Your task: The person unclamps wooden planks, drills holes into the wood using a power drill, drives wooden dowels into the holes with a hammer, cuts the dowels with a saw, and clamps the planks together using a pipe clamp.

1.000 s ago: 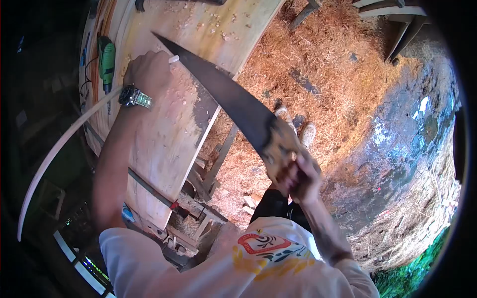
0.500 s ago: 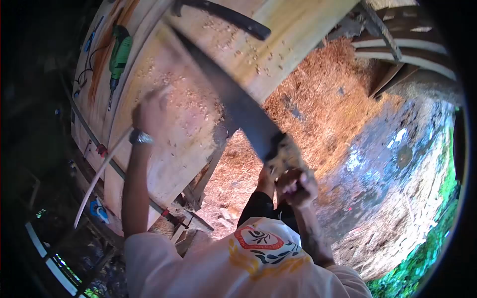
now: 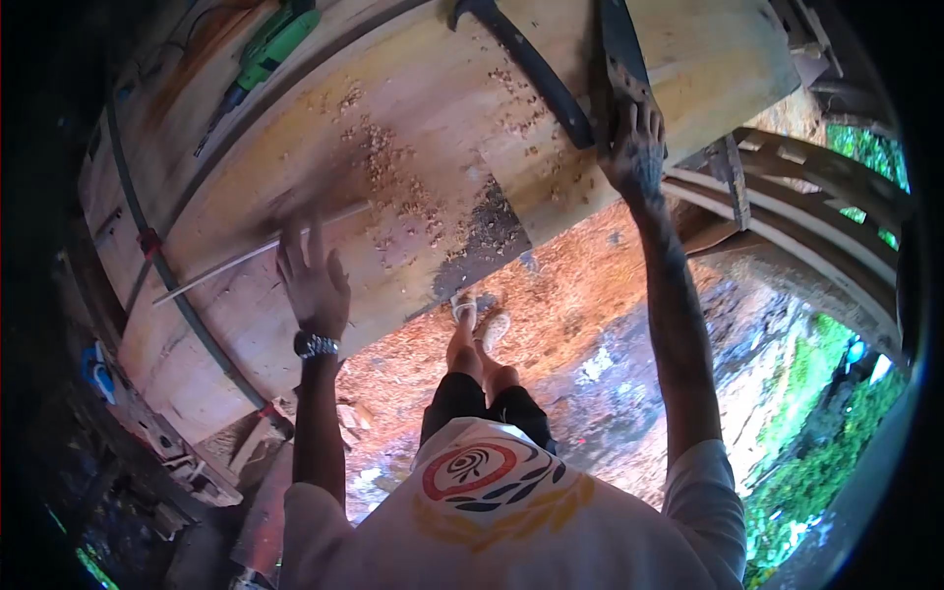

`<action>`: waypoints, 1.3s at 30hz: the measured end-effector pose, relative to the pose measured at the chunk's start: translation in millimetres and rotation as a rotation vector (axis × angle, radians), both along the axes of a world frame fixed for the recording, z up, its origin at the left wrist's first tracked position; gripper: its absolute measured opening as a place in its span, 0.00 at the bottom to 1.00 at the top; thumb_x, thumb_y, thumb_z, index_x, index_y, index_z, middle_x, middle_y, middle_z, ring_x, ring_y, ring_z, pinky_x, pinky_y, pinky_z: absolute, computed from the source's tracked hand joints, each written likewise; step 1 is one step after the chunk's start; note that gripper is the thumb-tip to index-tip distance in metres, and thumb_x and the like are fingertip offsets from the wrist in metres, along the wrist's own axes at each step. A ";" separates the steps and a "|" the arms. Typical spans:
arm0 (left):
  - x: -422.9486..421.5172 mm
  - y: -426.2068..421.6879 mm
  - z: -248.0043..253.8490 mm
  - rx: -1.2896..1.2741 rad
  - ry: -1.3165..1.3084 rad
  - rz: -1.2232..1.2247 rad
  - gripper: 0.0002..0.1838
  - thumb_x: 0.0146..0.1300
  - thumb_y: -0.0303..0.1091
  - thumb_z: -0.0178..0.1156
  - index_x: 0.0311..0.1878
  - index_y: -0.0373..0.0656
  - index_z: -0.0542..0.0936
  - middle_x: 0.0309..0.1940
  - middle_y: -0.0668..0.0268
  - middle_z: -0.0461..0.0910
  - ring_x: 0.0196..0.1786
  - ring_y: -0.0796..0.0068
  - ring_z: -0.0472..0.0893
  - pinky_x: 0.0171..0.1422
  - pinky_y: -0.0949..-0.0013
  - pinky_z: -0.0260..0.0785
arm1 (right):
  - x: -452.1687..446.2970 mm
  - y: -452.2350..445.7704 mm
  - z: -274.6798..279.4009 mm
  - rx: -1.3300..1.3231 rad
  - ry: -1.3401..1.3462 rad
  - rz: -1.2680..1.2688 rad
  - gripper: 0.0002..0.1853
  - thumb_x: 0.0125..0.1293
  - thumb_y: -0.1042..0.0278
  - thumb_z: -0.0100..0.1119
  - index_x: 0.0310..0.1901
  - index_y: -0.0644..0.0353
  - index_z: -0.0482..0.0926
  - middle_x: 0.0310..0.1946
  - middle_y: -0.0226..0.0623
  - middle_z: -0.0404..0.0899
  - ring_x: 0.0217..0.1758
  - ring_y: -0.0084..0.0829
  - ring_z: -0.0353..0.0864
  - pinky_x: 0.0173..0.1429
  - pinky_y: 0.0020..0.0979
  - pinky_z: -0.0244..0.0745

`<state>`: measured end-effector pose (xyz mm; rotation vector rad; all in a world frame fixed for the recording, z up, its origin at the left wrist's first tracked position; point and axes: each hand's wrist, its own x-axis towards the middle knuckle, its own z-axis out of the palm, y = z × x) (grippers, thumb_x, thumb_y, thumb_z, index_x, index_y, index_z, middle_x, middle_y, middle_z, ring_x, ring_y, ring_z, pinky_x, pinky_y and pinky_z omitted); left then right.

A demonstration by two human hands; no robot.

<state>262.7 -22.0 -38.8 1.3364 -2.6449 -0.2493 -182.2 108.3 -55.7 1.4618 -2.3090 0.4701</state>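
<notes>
My right hand (image 3: 637,147) is at the handle end of a hand saw (image 3: 621,44), fingers over the handle. The dark blade points away toward the top edge of the view, low over the wooden board (image 3: 413,285). My left hand (image 3: 317,285), with a metal-banded watch at the wrist, is open with fingers spread. Beside its fingertips a thin pale strip (image 3: 231,263) lies slanting across the board. To the left of the saw is a dark-handled tool (image 3: 531,74), hammer-like, its head partly cut off by the frame.
A green power drill (image 3: 270,49) lies at the upper left. A long bar clamp (image 3: 187,310) crosses the board's left end. Wood shavings (image 3: 388,162) dot the board. Curved timber ribs (image 3: 816,211) stand at right, and shavings cover the ground (image 3: 570,270).
The saw has moved up and right from across my body onto the board's far side. The thin strip, formerly hanging past the board's edge, now lies on the board. My left hand's fingers have spread.
</notes>
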 end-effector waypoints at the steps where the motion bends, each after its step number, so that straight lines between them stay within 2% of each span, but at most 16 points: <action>1: 4.8 12.1 -9.9 0.020 0.010 0.001 0.30 0.68 0.33 0.56 0.73 0.44 0.66 0.74 0.55 0.62 0.74 0.47 0.61 0.77 0.43 0.52 | -3.6 -10.7 -6.8 -0.007 0.109 -0.021 0.20 0.62 0.57 0.65 0.47 0.64 0.77 0.42 0.55 0.78 0.44 0.56 0.76 0.52 0.50 0.69; 2: 5.7 17.7 -22.5 0.027 0.021 -0.005 0.30 0.68 0.34 0.55 0.73 0.42 0.65 0.74 0.55 0.61 0.75 0.47 0.60 0.77 0.43 0.50 | -1.7 -18.7 -13.9 -0.014 0.093 -0.028 0.24 0.62 0.59 0.63 0.55 0.64 0.72 0.49 0.57 0.73 0.50 0.58 0.72 0.54 0.52 0.67; 4: -1.9 28.9 -45.5 0.040 0.122 0.016 0.32 0.71 0.41 0.52 0.75 0.42 0.62 0.75 0.53 0.60 0.77 0.47 0.58 0.79 0.43 0.47 | 20.8 -42.9 -2.4 -0.019 -0.094 0.141 0.25 0.62 0.59 0.64 0.56 0.64 0.71 0.47 0.55 0.74 0.50 0.57 0.72 0.54 0.53 0.68; 7: -18.8 28.8 -48.0 -0.042 0.123 0.112 0.33 0.70 0.45 0.52 0.75 0.41 0.62 0.75 0.51 0.60 0.77 0.48 0.59 0.79 0.44 0.47 | 44.1 -90.4 -11.1 0.071 -0.066 0.064 0.23 0.63 0.53 0.62 0.50 0.62 0.72 0.46 0.54 0.74 0.47 0.57 0.74 0.50 0.55 0.71; 10: -26.1 30.4 -55.6 -0.105 0.232 0.206 0.35 0.68 0.48 0.54 0.74 0.41 0.64 0.75 0.50 0.61 0.76 0.49 0.60 0.78 0.44 0.48 | 21.9 -104.4 -30.6 0.306 -0.240 -0.147 0.25 0.65 0.51 0.58 0.50 0.66 0.70 0.50 0.56 0.71 0.55 0.54 0.73 0.53 0.55 0.69; 13: -18.8 33.0 -58.1 -0.126 0.229 0.198 0.36 0.65 0.48 0.56 0.73 0.41 0.65 0.74 0.50 0.62 0.76 0.50 0.60 0.78 0.45 0.49 | 35.3 -92.0 -17.4 0.176 -0.159 -0.068 0.19 0.70 0.53 0.53 0.44 0.65 0.71 0.42 0.55 0.76 0.47 0.54 0.79 0.44 0.50 0.75; 16: -21.2 34.0 -54.6 -0.132 0.232 0.226 0.35 0.62 0.46 0.58 0.70 0.40 0.67 0.73 0.51 0.63 0.77 0.51 0.59 0.79 0.44 0.48 | 75.4 -17.7 19.9 0.099 -0.905 0.115 0.26 0.79 0.48 0.43 0.30 0.64 0.72 0.14 0.39 0.70 0.12 0.35 0.71 0.18 0.35 0.66; 17: -22.4 33.4 -55.8 -0.139 0.242 0.236 0.35 0.62 0.46 0.58 0.70 0.40 0.67 0.73 0.52 0.63 0.77 0.52 0.59 0.79 0.45 0.48 | 109.2 9.4 44.9 0.029 -1.199 0.015 0.28 0.79 0.44 0.42 0.31 0.63 0.72 0.15 0.34 0.70 0.14 0.25 0.70 0.18 0.33 0.65; 19: -21.9 34.9 -55.9 -0.136 0.236 0.237 0.34 0.63 0.46 0.57 0.71 0.40 0.67 0.73 0.54 0.62 0.77 0.53 0.58 0.80 0.45 0.47 | 147.5 65.1 53.8 0.013 -1.369 0.098 0.26 0.78 0.41 0.42 0.37 0.59 0.70 0.19 0.28 0.70 0.15 0.19 0.68 0.16 0.24 0.64; 22: -20.4 35.9 -62.9 -0.135 0.208 0.235 0.36 0.63 0.46 0.57 0.72 0.41 0.65 0.74 0.55 0.61 0.78 0.53 0.56 0.80 0.46 0.45 | 174.9 108.7 55.9 0.084 -1.248 0.181 0.25 0.77 0.43 0.45 0.36 0.60 0.71 0.17 0.28 0.69 0.15 0.20 0.70 0.17 0.26 0.64; 25: -20.1 32.8 -64.9 -0.140 0.213 0.239 0.35 0.64 0.47 0.56 0.73 0.43 0.65 0.76 0.56 0.60 0.79 0.54 0.56 0.81 0.46 0.45 | 175.7 115.0 43.0 0.129 -0.981 0.167 0.24 0.77 0.44 0.46 0.35 0.60 0.71 0.16 0.28 0.71 0.15 0.20 0.71 0.18 0.27 0.65; 28: -19.6 34.8 -66.9 -0.147 0.216 0.243 0.35 0.64 0.47 0.56 0.72 0.44 0.66 0.76 0.57 0.59 0.79 0.55 0.56 0.81 0.47 0.45 | 179.2 105.1 46.5 0.119 -0.993 0.169 0.24 0.76 0.45 0.49 0.33 0.61 0.72 0.15 0.31 0.71 0.15 0.22 0.72 0.19 0.30 0.65; 29: -18.0 34.5 -66.9 -0.150 0.215 0.241 0.34 0.64 0.47 0.56 0.72 0.44 0.67 0.77 0.58 0.59 0.79 0.56 0.56 0.81 0.48 0.45 | 182.5 103.7 54.4 0.122 -0.885 0.187 0.21 0.75 0.50 0.54 0.33 0.62 0.72 0.14 0.35 0.70 0.15 0.26 0.72 0.20 0.31 0.64; 32: -16.2 34.4 -62.4 -0.163 0.230 0.235 0.33 0.64 0.48 0.56 0.71 0.45 0.69 0.77 0.59 0.60 0.79 0.57 0.57 0.81 0.49 0.46 | 186.3 105.0 50.3 0.179 -0.882 0.189 0.13 0.71 0.61 0.59 0.37 0.63 0.73 0.16 0.45 0.74 0.18 0.46 0.79 0.23 0.39 0.69; 35: -15.7 33.6 -64.4 -0.181 0.218 0.251 0.31 0.65 0.48 0.56 0.69 0.44 0.71 0.76 0.59 0.61 0.78 0.58 0.59 0.80 0.50 0.47 | 195.2 111.0 34.6 0.089 -0.817 0.168 0.12 0.70 0.63 0.60 0.38 0.63 0.72 0.17 0.48 0.76 0.20 0.47 0.82 0.23 0.40 0.72; 39: -14.7 35.1 -67.9 -0.142 0.248 0.239 0.33 0.63 0.45 0.59 0.70 0.44 0.69 0.77 0.59 0.60 0.79 0.56 0.57 0.80 0.48 0.48 | 188.6 98.2 16.0 0.181 -0.558 0.214 0.12 0.71 0.63 0.59 0.37 0.63 0.72 0.17 0.47 0.76 0.20 0.46 0.82 0.23 0.41 0.72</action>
